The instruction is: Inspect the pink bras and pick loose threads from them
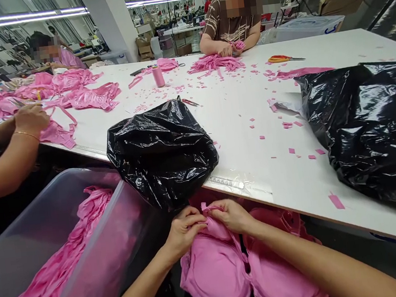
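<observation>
A pink padded garment (215, 270) lies in my lap below the table edge. My left hand (184, 231) pinches its upper edge with closed fingers. My right hand (232, 216) grips the same edge right beside it, where a thin pink strap (212, 208) sticks up between the two hands. Both hands sit just under a crumpled black plastic bag (162, 152) that hangs over the front edge of the white table (250, 109).
A clear plastic bin (62, 249) with pink garments stands at my left. A large black bag (371, 133) covers the table's right side. Pink scraps, a pink thread spool (158, 76) and scissors (282, 58) lie farther back. Other people work at the left and far sides.
</observation>
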The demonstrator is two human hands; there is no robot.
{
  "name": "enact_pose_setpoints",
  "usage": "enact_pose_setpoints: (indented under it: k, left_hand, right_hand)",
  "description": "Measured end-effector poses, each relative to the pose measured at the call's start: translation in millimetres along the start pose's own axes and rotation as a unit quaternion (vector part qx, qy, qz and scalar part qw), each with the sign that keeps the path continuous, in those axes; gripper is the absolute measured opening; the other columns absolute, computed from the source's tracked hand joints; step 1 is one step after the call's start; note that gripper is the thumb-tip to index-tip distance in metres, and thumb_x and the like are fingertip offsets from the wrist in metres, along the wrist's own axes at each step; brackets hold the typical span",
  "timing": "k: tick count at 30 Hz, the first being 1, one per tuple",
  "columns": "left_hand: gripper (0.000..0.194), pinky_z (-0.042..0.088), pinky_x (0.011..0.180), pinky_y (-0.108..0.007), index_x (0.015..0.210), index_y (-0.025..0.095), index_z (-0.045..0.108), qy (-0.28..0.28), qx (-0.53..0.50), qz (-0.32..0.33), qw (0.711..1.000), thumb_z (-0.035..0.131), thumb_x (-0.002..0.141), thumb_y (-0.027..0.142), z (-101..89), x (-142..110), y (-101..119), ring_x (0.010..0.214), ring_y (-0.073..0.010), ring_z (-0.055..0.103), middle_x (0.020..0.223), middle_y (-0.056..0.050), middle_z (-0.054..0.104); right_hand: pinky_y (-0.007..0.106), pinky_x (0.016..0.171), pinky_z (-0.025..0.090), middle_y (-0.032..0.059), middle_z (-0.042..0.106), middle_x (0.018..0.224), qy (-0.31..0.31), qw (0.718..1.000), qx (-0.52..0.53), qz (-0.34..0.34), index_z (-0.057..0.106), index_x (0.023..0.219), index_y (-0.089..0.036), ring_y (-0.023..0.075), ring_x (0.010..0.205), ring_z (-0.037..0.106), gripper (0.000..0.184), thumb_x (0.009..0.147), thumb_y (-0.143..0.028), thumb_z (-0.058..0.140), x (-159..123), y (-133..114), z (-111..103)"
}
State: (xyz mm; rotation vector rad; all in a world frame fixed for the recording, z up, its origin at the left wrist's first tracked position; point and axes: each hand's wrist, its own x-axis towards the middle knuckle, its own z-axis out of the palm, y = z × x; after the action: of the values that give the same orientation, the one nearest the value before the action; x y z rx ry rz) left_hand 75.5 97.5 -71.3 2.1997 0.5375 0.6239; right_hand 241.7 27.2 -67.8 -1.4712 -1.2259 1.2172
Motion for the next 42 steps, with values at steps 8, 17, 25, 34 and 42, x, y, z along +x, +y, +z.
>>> enact_pose_setpoints:
  k: [8,17,25,34,42]
  left_hand:
    - [0.013,0.047,0.073,-0.024,0.083,0.019,0.071,0.000,-0.077,-0.096,0.992,0.059,0.080,0.022,15.0,-3,0,0.079,-0.0144,0.059,0.085,-0.004,0.064]
    - [0.012,0.044,0.067,-0.022,0.083,0.018,0.071,-0.003,-0.068,-0.134,0.989,0.061,0.077,0.022,1.5,4,7,0.070,-0.0126,0.058,0.076,-0.001,0.064]
    - [0.013,0.047,0.067,-0.023,0.080,0.016,0.071,0.026,-0.120,-0.170,0.978,0.064,0.074,0.025,6.7,1,-1,0.071,-0.0148,0.062,0.078,-0.003,0.069]
    - [0.016,0.043,0.063,-0.021,0.085,0.017,0.071,-0.045,-0.085,-0.124,0.988,0.057,0.081,0.023,1.0,-4,-3,0.067,-0.0126,0.056,0.073,-0.002,0.063]
    - [0.021,0.042,0.068,-0.022,0.071,0.017,0.070,-0.054,-0.046,-0.053,0.996,0.051,0.080,0.015,-8.8,0,5,0.073,-0.0130,0.053,0.077,-0.003,0.059]
  right_hand:
    - [0.026,0.066,0.044,0.0032,0.068,0.077,-0.003,0.997,-0.072,-0.022,0.067,0.082,-0.016,0.0156,0.069,0.059,0.021,0.082,-0.022,0.047,-5,-5,-11]
    - [0.029,0.057,0.033,0.0050,0.054,0.064,0.091,0.827,-0.460,-0.311,0.059,0.066,-0.017,0.0169,0.064,0.042,0.025,0.086,-0.013,0.044,-39,-10,-2]
    - [0.029,0.058,0.033,0.0048,0.056,0.066,0.108,0.824,-0.462,-0.310,0.061,0.074,-0.016,0.0172,0.066,0.042,0.019,0.087,-0.013,0.047,-27,-1,8]
    - [0.025,0.053,0.033,0.0027,0.061,0.072,-0.007,0.812,-0.478,-0.334,0.063,0.087,-0.018,0.0141,0.061,0.047,0.014,0.088,-0.016,0.049,-15,-4,-2]
    - [0.028,0.055,0.037,0.0054,0.057,0.071,-0.016,0.741,-0.521,-0.423,0.058,0.080,-0.014,0.0167,0.065,0.051,0.023,0.089,-0.012,0.037,-7,-5,3]
